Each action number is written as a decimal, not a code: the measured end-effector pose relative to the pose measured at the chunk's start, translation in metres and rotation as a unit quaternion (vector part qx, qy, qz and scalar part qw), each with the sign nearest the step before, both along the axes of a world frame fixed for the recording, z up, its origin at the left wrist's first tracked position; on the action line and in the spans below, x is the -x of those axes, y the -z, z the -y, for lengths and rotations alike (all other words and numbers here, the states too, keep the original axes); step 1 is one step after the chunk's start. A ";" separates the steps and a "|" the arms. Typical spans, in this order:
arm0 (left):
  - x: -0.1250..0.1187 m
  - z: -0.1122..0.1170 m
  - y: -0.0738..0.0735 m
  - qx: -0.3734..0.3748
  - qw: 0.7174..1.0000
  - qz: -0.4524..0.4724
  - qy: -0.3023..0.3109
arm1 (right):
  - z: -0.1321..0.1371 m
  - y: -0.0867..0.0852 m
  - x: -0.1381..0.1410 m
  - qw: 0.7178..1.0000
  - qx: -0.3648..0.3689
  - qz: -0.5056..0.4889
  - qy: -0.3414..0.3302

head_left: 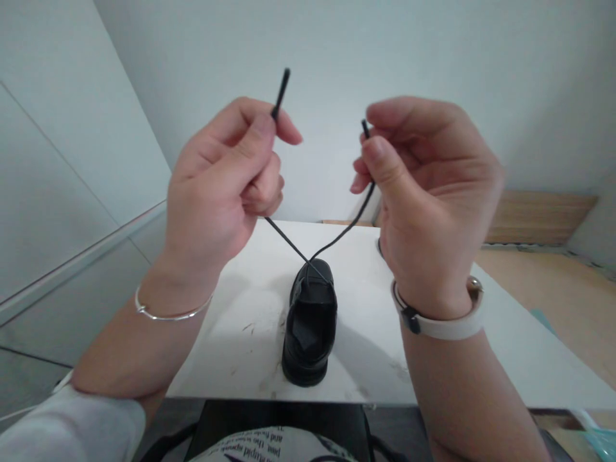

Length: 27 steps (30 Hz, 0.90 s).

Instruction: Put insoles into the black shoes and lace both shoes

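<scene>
A black shoe (310, 330) stands on the white table with its opening facing me and its toe pointing away. From it rises a thin black shoelace (289, 240), whose two strands cross just above the shoe. My left hand (226, 160) pinches one lace end between thumb and forefinger, the tip sticking up past the fingers. The other end is held by my right hand (423, 160) between thumb and fingers, with a short bit of tip showing. Both hands are raised well above the shoe, apart from each other.
The white table (240, 359) has scuffs near its front edge. A dark object (380, 247), partly hidden by my right wrist, lies at the table's right. A white wall (327, 58) rises behind, and a wooden panel (543, 218) stands at the right.
</scene>
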<state>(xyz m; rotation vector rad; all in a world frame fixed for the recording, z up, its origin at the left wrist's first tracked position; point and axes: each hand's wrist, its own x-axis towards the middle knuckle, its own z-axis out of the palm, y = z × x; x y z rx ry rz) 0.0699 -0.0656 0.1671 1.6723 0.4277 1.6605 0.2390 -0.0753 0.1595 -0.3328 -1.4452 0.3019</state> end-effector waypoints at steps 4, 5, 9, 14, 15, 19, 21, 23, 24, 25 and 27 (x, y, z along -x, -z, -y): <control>0.039 -0.023 0.012 0.057 0.989 0.134 0.007 | -0.002 0.021 -0.042 0.993 0.061 -0.092 0.039; 0.052 -0.031 0.020 0.073 0.986 0.149 -0.003 | -0.002 0.028 -0.054 0.988 0.073 -0.122 0.061; 0.100 -0.061 0.067 0.095 0.986 0.134 -0.026 | -0.001 0.066 -0.095 0.961 0.146 -0.179 0.151; 0.144 -0.081 0.133 0.131 0.981 0.063 -0.127 | -0.004 0.141 -0.144 0.903 0.261 -0.142 0.310; 0.152 -0.082 0.144 0.134 0.980 0.052 -0.139 | -0.004 0.156 -0.155 0.883 0.278 -0.129 0.356; 0.181 -0.082 0.172 0.128 0.974 0.035 -0.182 | 0.002 0.203 -0.187 0.811 0.317 -0.111 0.479; 0.188 -0.080 0.179 0.126 0.971 0.019 -0.203 | 0.005 0.213 -0.192 0.803 0.332 -0.105 0.485; 0.186 -0.077 0.181 0.132 0.966 -0.005 -0.223 | 0.007 0.213 -0.187 0.817 0.335 -0.088 0.461; 0.182 -0.075 0.180 0.139 0.963 -0.017 -0.229 | 0.008 0.211 -0.181 0.830 0.338 -0.073 0.438; 0.177 -0.072 0.178 0.147 0.959 -0.035 -0.238 | 0.008 0.207 -0.173 0.844 0.343 -0.051 0.409; 0.162 -0.066 0.171 0.158 0.946 -0.104 -0.264 | 0.008 0.198 -0.153 0.871 0.366 0.013 0.328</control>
